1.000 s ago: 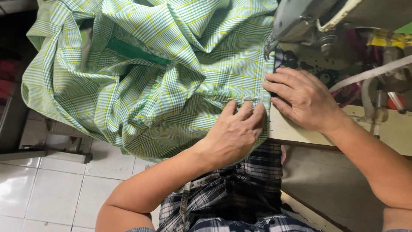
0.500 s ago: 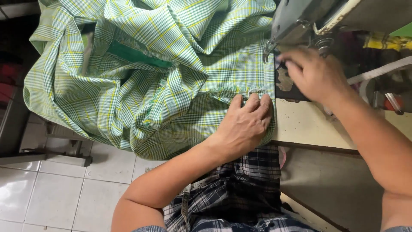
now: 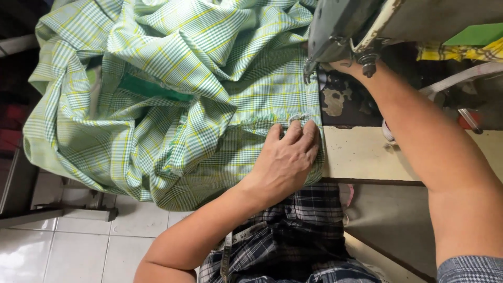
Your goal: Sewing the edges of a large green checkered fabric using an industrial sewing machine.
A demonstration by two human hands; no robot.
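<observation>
The fingers point(image 3: 301, 137) of the left hand point(image 3: 285, 157) lie spread and flat, pressing the green and yellow checked fabric point(image 3: 173, 94) down just beside the frayed edge, a little way in front of the sewing machine point(image 3: 340, 26). They grip nothing; the palm simply rests on the cloth. The right hand reaches in under the sewing machine's head and is hidden there, so I cannot tell how its fingers stand; only the right forearm point(image 3: 419, 136) shows, running back from the machine across the pale table point(image 3: 361, 154). The fabric lies bunched in large folds to the left of the machine, its near edge hanging off the table over the tiled floor point(image 3: 47, 251). A measuring tape point(image 3: 228, 251) hangs against the dark plaid shirt point(image 3: 298, 230) below the table's edge.
</observation>
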